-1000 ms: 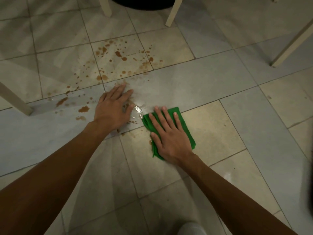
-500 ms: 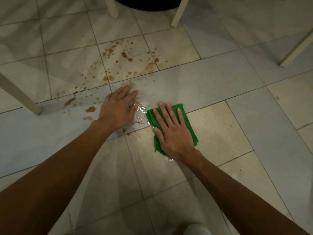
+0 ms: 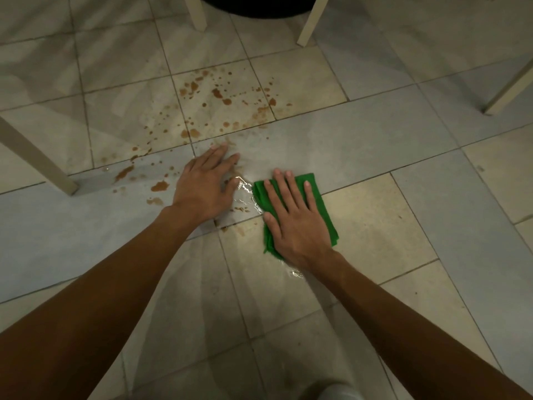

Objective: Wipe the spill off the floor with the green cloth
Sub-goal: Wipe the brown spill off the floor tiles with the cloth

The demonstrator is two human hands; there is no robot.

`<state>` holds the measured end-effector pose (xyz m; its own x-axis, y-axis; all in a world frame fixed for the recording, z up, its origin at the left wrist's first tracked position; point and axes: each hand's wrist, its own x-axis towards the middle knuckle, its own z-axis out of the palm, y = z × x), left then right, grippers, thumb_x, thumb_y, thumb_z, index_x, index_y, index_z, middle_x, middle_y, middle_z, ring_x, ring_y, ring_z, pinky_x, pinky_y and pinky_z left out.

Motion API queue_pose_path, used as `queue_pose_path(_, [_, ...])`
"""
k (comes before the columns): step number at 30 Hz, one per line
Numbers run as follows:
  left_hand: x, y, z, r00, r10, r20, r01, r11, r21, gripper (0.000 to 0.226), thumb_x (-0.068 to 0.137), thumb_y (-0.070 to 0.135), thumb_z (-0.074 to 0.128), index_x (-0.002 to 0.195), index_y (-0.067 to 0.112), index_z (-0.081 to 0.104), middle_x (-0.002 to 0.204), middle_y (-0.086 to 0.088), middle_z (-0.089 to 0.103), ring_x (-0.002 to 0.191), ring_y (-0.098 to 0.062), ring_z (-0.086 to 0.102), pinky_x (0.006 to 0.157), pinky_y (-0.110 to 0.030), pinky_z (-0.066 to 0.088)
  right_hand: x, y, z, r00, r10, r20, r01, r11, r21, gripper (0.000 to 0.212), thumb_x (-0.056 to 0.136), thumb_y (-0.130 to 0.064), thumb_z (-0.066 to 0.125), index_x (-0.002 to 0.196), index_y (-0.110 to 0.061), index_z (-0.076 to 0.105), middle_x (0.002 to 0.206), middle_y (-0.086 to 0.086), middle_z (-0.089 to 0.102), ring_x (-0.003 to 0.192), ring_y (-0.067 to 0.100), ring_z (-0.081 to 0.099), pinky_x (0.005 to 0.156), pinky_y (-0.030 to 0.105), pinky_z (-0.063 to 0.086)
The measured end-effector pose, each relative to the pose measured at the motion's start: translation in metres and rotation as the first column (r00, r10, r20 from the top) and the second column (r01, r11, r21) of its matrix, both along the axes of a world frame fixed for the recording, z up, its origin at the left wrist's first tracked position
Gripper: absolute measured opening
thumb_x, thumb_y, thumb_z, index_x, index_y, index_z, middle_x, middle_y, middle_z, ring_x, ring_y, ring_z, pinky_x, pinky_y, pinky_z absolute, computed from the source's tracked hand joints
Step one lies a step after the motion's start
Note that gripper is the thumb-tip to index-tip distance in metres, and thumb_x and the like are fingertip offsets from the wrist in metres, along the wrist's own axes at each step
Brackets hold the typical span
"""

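A folded green cloth (image 3: 321, 197) lies flat on the tiled floor near the middle of the head view. My right hand (image 3: 291, 223) presses on it with straight, spread fingers and covers most of it. The brown spill (image 3: 219, 95) is scattered as drops and blotches on the tiles beyond and to the left, with a wet shiny patch (image 3: 245, 192) between my hands. Left of the cloth, my left hand (image 3: 206, 187) rests flat on the floor with fingers straight, touching the wet area.
White furniture legs stand at the far left (image 3: 37, 160), at the top (image 3: 197, 13) (image 3: 311, 20) and at the right edge (image 3: 510, 85). A dark round object (image 3: 259, 5) sits at the top centre. Bare tiles lie to the right of the cloth.
My right hand has slid the cloth a little away from me, up towards the wet patch. The left hand stays planted on the floor.
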<state>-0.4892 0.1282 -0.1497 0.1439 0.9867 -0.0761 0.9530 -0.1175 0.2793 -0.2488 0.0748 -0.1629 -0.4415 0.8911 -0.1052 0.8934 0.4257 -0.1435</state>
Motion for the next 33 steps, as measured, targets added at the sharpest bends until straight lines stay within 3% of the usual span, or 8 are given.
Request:
queue_pose_path(4, [-0.002, 0.001, -0.001, 1.000, -0.002, 0.007, 0.002, 1.000, -0.009, 0.067, 0.098, 0.060, 0.029, 0.160, 0.035, 0.032, 0.172, 0.008, 0.018, 0.158, -0.015, 0.014, 0.127, -0.046, 0.016, 0.029, -0.026, 0.001, 0.996, 0.088, 0.021, -0.088, 0.996, 0.009, 0.067, 0.116, -0.049, 0.014, 0.174, -0.018, 0.000, 0.182, 0.009, -0.012, 0.168, 0.025, -0.014, 0.136, 0.057, 0.005])
queue_pose_path(11, [0.000, -0.001, 0.002, 1.000, 0.000, 0.021, 0.001, 1.000, -0.010, 0.067, 0.099, 0.059, 0.031, 0.161, 0.034, 0.032, 0.172, 0.006, 0.018, 0.159, -0.016, 0.014, 0.127, -0.046, 0.015, 0.033, 0.013, 0.002, 0.996, -0.086, 0.023, 0.086, 0.996, 0.009, 0.067, 0.115, -0.049, 0.007, 0.173, -0.018, -0.001, 0.181, 0.009, -0.012, 0.168, 0.028, -0.015, 0.135, 0.060, 0.006])
queue_pose_path(19, [0.001, 0.001, 0.002, 1.000, 0.004, 0.012, -0.004, 1.000, -0.012, 0.059, 0.105, 0.051, 0.043, 0.161, 0.035, 0.030, 0.172, 0.008, 0.015, 0.159, -0.015, 0.013, 0.128, -0.045, 0.014, 0.047, -0.040, 0.000, 0.992, 0.119, 0.038, -0.119, 0.993, 0.008, 0.067, 0.115, -0.047, 0.012, 0.174, -0.017, 0.003, 0.182, 0.008, -0.008, 0.169, 0.027, -0.010, 0.135, 0.058, 0.009])
queue_pose_path(26, [0.004, 0.001, 0.006, 1.000, 0.020, 0.015, -0.020, 1.000, -0.019, 0.060, 0.104, 0.049, 0.046, 0.161, 0.033, 0.032, 0.172, 0.006, 0.018, 0.158, -0.017, 0.015, 0.127, -0.044, 0.015, 0.020, 0.009, -0.001, 0.998, -0.069, 0.014, 0.069, 0.998, 0.010, 0.067, 0.115, -0.049, 0.011, 0.173, -0.018, 0.000, 0.181, 0.008, -0.012, 0.168, 0.029, -0.015, 0.135, 0.061, 0.004])
queue_pose_path(33, [-0.004, -0.009, 0.002, 0.999, 0.048, 0.025, -0.049, 0.999, 0.018, 0.063, 0.101, 0.055, 0.037, 0.158, 0.029, 0.039, 0.169, 0.001, 0.028, 0.155, -0.024, 0.025, 0.124, -0.050, 0.025, 0.016, -0.027, -0.005, 0.988, 0.156, 0.004, -0.156, 0.988, -0.002, 0.068, 0.116, -0.049, 0.013, 0.174, -0.017, -0.001, 0.182, 0.009, -0.011, 0.168, 0.025, -0.014, 0.136, 0.057, 0.004])
